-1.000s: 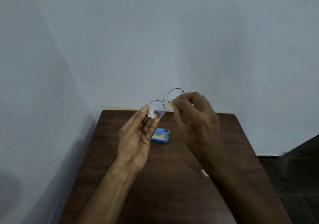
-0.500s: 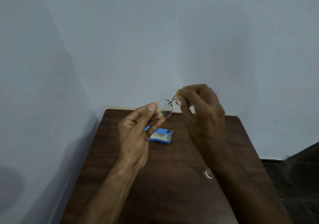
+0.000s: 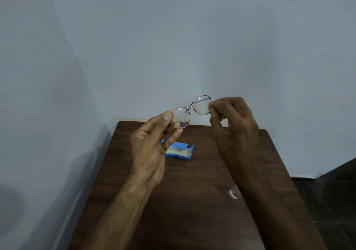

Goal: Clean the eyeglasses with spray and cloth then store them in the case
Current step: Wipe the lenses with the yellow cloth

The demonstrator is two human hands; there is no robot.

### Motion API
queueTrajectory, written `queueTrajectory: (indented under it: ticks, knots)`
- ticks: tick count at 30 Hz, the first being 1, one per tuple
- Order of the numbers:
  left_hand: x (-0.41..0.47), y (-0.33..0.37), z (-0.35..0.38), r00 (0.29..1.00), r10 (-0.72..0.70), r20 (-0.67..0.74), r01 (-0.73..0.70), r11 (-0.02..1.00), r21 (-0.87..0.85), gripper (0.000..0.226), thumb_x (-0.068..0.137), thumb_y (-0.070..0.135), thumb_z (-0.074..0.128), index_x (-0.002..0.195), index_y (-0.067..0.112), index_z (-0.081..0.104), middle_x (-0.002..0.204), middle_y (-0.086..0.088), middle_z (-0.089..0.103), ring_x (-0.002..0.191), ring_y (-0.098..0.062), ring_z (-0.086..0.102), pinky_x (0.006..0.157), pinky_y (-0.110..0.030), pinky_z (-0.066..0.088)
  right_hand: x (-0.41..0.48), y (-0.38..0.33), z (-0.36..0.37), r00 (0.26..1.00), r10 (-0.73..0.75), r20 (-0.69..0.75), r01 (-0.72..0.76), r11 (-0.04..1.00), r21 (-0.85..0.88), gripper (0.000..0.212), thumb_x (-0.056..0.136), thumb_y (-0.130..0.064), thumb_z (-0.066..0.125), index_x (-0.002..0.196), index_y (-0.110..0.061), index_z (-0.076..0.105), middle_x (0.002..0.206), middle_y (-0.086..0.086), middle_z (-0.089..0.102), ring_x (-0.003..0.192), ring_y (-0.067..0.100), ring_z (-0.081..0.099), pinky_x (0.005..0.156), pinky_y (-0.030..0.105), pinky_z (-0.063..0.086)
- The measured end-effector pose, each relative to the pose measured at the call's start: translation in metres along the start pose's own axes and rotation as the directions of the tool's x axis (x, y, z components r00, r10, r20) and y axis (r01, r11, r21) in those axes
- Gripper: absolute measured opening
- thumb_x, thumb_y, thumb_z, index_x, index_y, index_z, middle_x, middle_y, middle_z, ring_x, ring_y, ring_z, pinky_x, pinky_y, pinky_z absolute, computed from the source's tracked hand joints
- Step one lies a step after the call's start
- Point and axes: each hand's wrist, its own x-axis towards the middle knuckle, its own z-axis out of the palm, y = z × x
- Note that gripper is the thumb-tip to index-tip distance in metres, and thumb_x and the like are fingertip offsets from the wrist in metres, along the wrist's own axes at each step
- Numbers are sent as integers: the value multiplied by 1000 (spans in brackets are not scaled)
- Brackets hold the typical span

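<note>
We hold the eyeglasses [image 3: 190, 111] level above the table [image 3: 192, 201], long axis left to right: left hand [image 3: 152, 143] pinches one lens rim, right hand [image 3: 234, 114] pinches a yellowish cloth [image 3: 209, 106] against the other.

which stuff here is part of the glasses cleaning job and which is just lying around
In the job:
eyeglasses, held by both hands
yellowish cloth pinched in the right hand
left hand
blue case on the table

Lying about:
small clear object, unclear what
</note>
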Motion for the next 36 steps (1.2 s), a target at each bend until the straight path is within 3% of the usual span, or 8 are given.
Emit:
queueTrajectory:
  ticks: [5,11,15,20,25,29,36]
  knots:
    - [1,4,-1,1000,-27,-14,27,998,-50,18,86,18,74,99,8,81,88,-9,72,80,-14,71,73,-24,62,-8,-16,4,990,-138,41,138,990,6,10,98,-7,69,104,-11,75,109,2,67,92,21,64,76,36,53]
    - [-2,1,-2,999,-29,-19,29,999,-24,21,87,19,74,102,7,81,88,-10,73,81,-16,72,73,-24,63,8,-10,0,999,-48,-18,48,999,-24,11,95,-4,70,100,-12,75,106,0,69,87,22,64,72,34,52]
    - [-2,3,-4,1000,-23,-18,23,1000,-9,20,86,22,75,100,9,82,87,-9,72,82,-15,71,75,-25,62,0,-28,2,982,-174,78,175,984,-12,14,94,0,69,101,-10,76,110,2,71,94,23,65,77,34,53]
    - [-4,3,-4,1000,15,10,-15,999,52,21,80,29,78,94,15,85,86,-7,73,82,-15,72,75,-26,63,19,-20,-2,999,-41,9,41,999,-4,12,93,-2,70,97,-12,76,105,-2,71,86,22,65,73,38,54]
    - [-4,7,-5,998,58,19,-59,993,99,24,79,34,80,95,17,85,89,-9,74,84,-17,74,76,-27,62,10,-34,-1,985,-156,72,156,988,0,9,94,-3,72,96,-10,76,103,0,72,89,22,64,75,34,53]
    - [-6,4,-4,997,76,27,-79,989,129,26,78,36,81,95,17,86,88,-8,75,85,-18,75,75,-26,63,17,-22,-4,999,-24,25,24,1000,6,12,90,0,71,93,-11,75,101,-1,71,85,23,64,72,39,53]
    - [-8,4,-4,998,67,-1,-66,994,88,23,82,33,79,96,16,85,86,-7,74,83,-16,73,76,-27,62,-6,-30,-5,990,-115,80,114,993,21,10,94,-3,71,97,-11,75,104,1,70,88,21,64,74,37,55]
